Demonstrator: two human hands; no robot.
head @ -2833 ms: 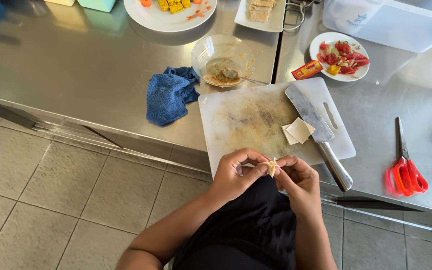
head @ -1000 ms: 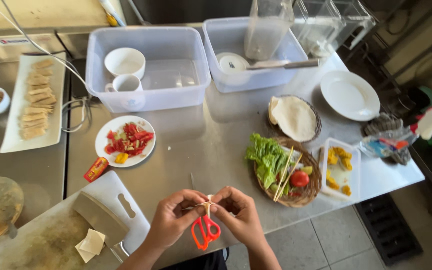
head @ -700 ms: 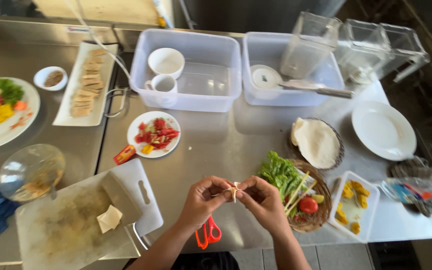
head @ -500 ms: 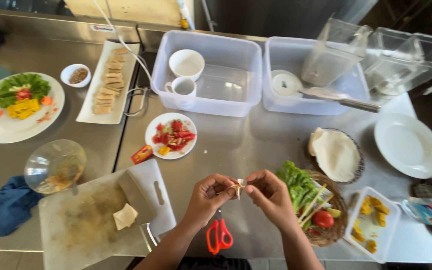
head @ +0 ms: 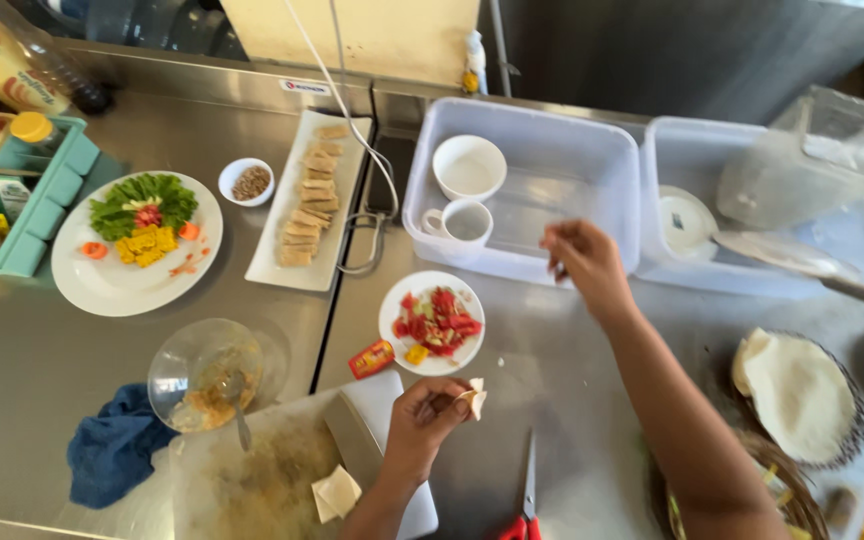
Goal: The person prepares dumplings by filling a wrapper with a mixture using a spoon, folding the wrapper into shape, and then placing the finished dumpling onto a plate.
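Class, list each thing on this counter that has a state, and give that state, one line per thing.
left hand: pinching a small wrapper piece
right hand: raised, holding nothing visible
glass bowl: nearly empty, spoon inside
scissors: lying closed
cup: upright, empty
mug: upright
blue cloth: crumpled

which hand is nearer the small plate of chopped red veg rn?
Left. The left hand, pinching a small folded wrapper, sits just below the plate of chopped red vegetables. The right hand is raised up and to its right, by the clear plastic tub.
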